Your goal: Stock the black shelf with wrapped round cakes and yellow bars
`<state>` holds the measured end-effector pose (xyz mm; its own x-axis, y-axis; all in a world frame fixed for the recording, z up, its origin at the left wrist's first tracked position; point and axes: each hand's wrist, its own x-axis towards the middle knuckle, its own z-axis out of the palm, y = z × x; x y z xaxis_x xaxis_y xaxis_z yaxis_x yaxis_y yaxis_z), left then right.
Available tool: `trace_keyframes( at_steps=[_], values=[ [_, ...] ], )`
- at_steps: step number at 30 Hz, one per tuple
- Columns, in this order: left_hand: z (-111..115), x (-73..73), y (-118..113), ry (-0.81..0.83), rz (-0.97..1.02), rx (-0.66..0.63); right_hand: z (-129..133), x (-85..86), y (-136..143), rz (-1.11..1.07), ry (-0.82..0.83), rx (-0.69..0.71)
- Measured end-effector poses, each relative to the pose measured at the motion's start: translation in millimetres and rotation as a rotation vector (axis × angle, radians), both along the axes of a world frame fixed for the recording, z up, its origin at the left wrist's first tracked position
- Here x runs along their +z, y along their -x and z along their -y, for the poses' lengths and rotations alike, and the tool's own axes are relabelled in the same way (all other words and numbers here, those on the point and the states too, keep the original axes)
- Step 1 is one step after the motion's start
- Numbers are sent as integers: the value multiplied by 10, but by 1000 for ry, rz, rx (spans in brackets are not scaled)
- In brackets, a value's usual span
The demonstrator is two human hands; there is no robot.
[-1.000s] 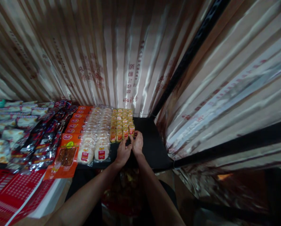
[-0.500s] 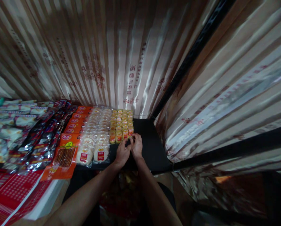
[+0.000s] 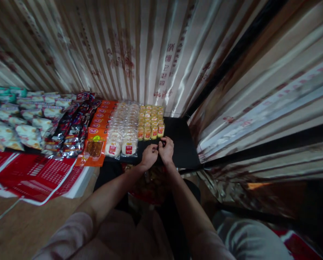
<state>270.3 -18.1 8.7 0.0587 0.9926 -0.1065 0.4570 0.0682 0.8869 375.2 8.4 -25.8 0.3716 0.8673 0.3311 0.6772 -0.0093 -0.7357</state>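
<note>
Rows of small yellow snack packs [image 3: 151, 122] with red labels stand on the black shelf [image 3: 179, 137]. Just in front of them, over the shelf's front part, are both of my hands, close together. My left hand [image 3: 149, 156] has its fingers curled; whatever is between them, if anything, is hidden. My right hand [image 3: 166, 150] is also closed, thumb and fingers bent toward each other beside the front right pack. Its grip is too dark and small to make out. To the left lie clear-wrapped round white crackers [image 3: 129, 147] and orange snack bags [image 3: 94, 146].
Dark shiny packets [image 3: 71, 126] and white snack bags [image 3: 28, 133] fill the shelf's left side. A red and white bag [image 3: 44, 177] lies below it. Pleated curtain [image 3: 150, 54] hangs behind, with a black post [image 3: 221, 68] at right. A dim container with packets [image 3: 150, 180] sits under my forearms.
My view has tilted down, so the shelf sits higher in the picture. Both hands have drawn back slightly from the yellow packs toward the front edge, still closed.
</note>
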Motion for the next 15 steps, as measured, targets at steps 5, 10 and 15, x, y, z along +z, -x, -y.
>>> trace_keyframes(
  at_steps=[5, 10, 15],
  values=[
    [228, -115, 138, 9, -5, -58, 354, 55, 143, -68, 0, 37],
    [530, -212, 336, -90, -48, -150, 781, 48, 303, -130, 24, 61],
    [867, -418, 550, 31, -218, -328, 1244, -124, 394, -4, 234, 231]
  ],
)
